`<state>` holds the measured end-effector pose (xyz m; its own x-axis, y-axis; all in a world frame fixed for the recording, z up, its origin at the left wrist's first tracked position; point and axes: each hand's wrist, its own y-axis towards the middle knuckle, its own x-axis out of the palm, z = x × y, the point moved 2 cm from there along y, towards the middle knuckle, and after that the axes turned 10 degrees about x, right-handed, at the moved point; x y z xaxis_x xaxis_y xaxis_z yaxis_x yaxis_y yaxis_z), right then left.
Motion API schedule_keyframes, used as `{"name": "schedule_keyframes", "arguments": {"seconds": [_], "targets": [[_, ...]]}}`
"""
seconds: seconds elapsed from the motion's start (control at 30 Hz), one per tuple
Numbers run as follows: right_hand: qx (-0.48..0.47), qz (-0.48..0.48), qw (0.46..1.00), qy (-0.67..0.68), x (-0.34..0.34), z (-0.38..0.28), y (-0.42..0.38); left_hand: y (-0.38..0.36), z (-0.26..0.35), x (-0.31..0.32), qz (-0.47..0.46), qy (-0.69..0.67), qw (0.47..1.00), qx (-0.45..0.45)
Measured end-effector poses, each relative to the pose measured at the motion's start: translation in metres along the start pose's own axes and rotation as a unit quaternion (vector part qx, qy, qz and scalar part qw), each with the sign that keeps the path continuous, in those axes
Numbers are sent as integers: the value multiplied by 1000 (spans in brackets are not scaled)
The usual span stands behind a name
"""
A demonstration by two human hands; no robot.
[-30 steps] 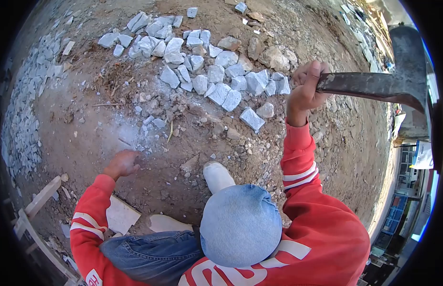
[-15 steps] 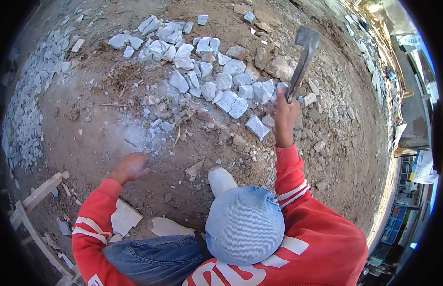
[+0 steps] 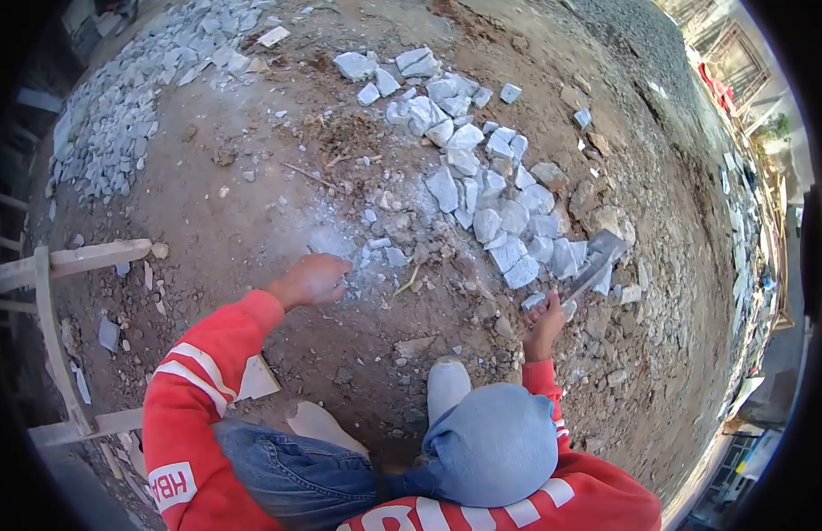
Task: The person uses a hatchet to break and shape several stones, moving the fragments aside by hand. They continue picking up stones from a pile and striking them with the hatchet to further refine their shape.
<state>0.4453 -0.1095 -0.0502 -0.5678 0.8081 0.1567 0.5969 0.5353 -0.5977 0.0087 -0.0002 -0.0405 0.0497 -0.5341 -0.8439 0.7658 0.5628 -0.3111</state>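
Note:
My right hand is wrapped around the handle of a grey metal hammer, raised to the right with its head away from me and slightly blurred. My left hand is low over the dusty ground, its fingers curled together; what they hold, if anything, is hidden. Just beyond it is a patch of pale dust with small stone chips. Ahead and to the right lie broken grey-white stones, some partly behind the hammer head.
A heap of smaller crushed stone spreads at the far left. A wooden frame stands at the near left. My pale boot is on the dirt ahead of my knee. Brown rubble covers the ground at right.
The hammer and my right hand have come down from a higher raised position. My view has turned, so the stones appear farther right. My left hand stays by the dusty patch.

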Motion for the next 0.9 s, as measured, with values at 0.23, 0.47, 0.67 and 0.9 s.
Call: {"name": "schedule_keyframes", "arguments": {"seconds": [0.23, 0.47, 0.67, 0.9], "targets": [[-152, -14, 979, -137, 74, -29, -36, -10, -32, 1, -2, -34, 999, 11], [-28, -132, 845, -518, 26, -33, -50, -128, 16, -75, 34, -219, 967, -130], [-175, -251, 627, -716, 4, -62, -192, -233, 230, -86, -84, -252, 938, -222], [-19, -324, 593, -737, 79, -161, -355, -301, 389, -215, 59, -338, 858, -382]]}}
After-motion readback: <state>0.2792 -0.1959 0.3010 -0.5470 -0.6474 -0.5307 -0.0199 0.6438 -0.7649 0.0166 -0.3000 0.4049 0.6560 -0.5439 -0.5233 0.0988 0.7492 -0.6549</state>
